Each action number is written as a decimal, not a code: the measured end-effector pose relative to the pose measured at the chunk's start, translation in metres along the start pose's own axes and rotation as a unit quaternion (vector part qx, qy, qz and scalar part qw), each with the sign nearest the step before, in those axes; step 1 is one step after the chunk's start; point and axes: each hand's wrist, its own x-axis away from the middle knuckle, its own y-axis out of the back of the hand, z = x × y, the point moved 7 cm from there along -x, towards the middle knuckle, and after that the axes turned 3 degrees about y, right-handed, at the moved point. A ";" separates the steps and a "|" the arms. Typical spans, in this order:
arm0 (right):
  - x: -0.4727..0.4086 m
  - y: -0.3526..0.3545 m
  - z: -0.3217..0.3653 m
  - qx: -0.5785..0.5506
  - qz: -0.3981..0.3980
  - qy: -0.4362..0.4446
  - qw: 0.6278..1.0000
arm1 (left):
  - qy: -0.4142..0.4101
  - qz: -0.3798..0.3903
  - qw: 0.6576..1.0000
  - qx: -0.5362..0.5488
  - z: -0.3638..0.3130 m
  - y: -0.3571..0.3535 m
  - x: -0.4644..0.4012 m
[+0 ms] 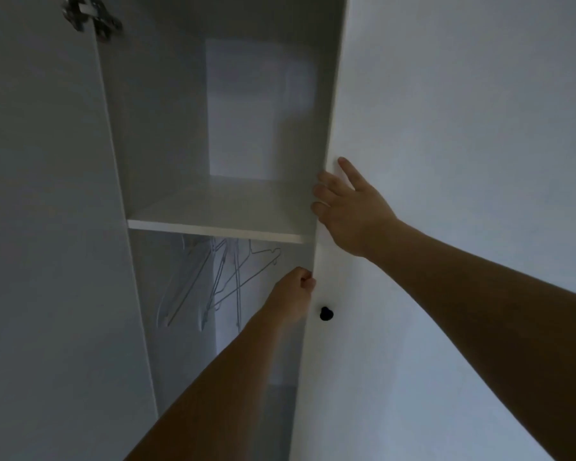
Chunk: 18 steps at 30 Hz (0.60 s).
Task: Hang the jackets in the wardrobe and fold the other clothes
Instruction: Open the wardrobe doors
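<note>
**Ana:** Head view showed both hands on the right-hand wardrobe door [446, 128], didn't it? Where were the jackets?

**Ben:** None were in sight. No jacket and no other clothing appeared anywhere; all I could see of the task's things was the wardrobe [167, 128] itself, with its left door [40, 194] swung wide and the right one partly open.

**Ana:** And each grip?

**Ben:** The right hand [346, 207] had its fingers curled round the door's free edge, thumb laid flat on the outer face. The left hand [295, 294] sat lower on the same edge, just above the black knob [326, 313], fingers bunched and pinching the edge.

**Ana:** So the step was opening that door?

**Ben:** That was my reading, though closing could not be ruled out from one moment. To do it well, I'd have pulled evenly with both hands so the panel swung on its hinges without twisting, or simply used the knob.

**Ana:** Anything inside worth minding?

**Ben:** Wire hangers [220, 281] hung in a tangle under the shelf [220, 207], some crossed over each other. I'd have opened the door fully first, then freed one hanger at a time, since they looked likely to snag and drag their neighbours off.

**Ana:** And the fingers?

**Ben:** Kept clear of the gap between door edge and shelf front, which looked tight.
</note>
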 end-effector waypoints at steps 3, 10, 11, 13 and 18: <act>0.038 0.028 0.005 -0.015 -0.021 -0.004 1.000 | -0.016 -0.007 1.000 -0.023 -0.008 -0.002 0.041; 0.151 0.088 0.005 -0.006 -0.033 -0.015 0.999 | -0.059 -0.002 0.997 -0.055 -0.057 -0.031 0.164; 0.170 0.095 0.002 -0.007 -0.042 -0.018 0.999 | -0.063 0.004 0.996 -0.059 -0.065 -0.039 0.179; 0.205 0.105 -0.005 -0.009 -0.051 -0.024 0.998 | -0.074 0.024 0.995 -0.068 -0.083 -0.056 0.205; 0.291 0.113 -0.029 0.005 -0.065 -0.034 0.997 | -0.119 0.101 0.983 -0.101 -0.129 -0.111 0.249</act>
